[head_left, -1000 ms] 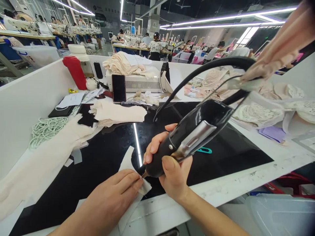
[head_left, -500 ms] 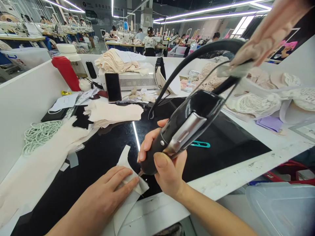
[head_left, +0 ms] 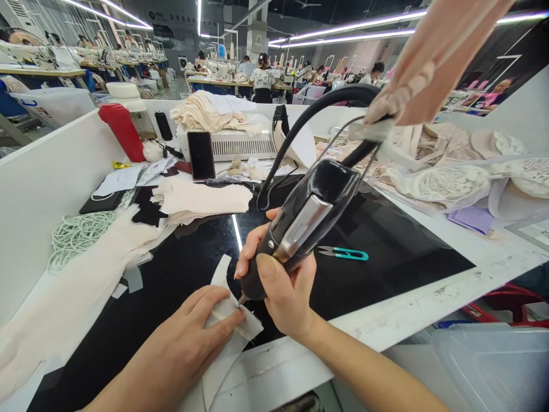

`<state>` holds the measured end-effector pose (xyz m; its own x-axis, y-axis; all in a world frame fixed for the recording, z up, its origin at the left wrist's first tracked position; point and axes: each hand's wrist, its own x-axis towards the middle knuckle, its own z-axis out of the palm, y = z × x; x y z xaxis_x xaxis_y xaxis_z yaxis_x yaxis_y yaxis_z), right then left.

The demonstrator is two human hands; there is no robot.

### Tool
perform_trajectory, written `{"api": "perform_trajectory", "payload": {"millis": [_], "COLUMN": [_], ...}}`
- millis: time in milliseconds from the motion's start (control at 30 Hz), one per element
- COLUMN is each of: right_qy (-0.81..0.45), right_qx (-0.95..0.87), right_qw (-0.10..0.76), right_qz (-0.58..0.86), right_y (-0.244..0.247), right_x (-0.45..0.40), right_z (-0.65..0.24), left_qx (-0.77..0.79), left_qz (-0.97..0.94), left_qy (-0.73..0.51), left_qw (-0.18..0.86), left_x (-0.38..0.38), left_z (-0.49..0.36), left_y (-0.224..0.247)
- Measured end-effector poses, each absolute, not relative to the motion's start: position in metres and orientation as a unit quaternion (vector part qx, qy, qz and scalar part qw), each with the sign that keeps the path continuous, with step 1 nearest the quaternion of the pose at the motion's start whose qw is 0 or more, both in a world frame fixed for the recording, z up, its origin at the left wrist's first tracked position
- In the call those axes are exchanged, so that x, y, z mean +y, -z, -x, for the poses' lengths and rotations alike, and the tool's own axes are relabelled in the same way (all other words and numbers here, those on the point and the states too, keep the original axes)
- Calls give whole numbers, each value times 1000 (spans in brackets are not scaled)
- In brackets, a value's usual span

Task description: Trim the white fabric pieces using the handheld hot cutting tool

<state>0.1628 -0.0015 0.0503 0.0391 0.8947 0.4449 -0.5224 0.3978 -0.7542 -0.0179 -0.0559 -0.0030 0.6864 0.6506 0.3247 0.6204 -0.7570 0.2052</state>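
My right hand (head_left: 285, 286) is wrapped around a black corded hand tool (head_left: 306, 200) with a silver lever and a narrow metal tip. Tilted, the tool points down and left, its tip at a white fabric strip (head_left: 222, 273). My left hand (head_left: 201, 326) presses the folded strip against the black work surface (head_left: 180, 274), with thumb and fingers close together beside the tip. Part of the strip is under my fingers; its tail hangs toward the table's front edge. Teal thread snips (head_left: 347, 253) lie to the right of the tool.
Pale fabric pieces (head_left: 206, 200) are stacked behind, and a longer pile (head_left: 81, 297) lies left, beside green cord (head_left: 81, 234). A phone (head_left: 201, 155) leans on a white machine (head_left: 240, 143). Bra cups (head_left: 441, 183) fill the right back. Pink cloth (head_left: 429, 68) is tied around the tool's cable.
The tool has shifted a little left in view and stands slightly more upright, its tip still at the strip. More of the snips shows. My left hand stays on the strip.
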Motion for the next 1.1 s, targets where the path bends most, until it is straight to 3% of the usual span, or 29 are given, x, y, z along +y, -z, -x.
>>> {"api": "perform_trajectory", "payload": {"millis": [333, 700, 1100], "right_qy": [-504, -510, -494], "right_qx": [-469, -472, -488], "right_qw": [696, 694, 696], "right_qz": [203, 190, 181], "right_y": [-48, -47, -45], "right_x": [6, -2, -3], "right_z": [-156, -163, -164], "left_qx": [356, 363, 299], "left_qz": [-920, -912, -937], "left_qy": [-159, -172, -144], "left_qw": [26, -82, 107], "left_x": [-59, -66, -18], "left_z": [14, 11, 36], "left_y": [2, -5, -8]}}
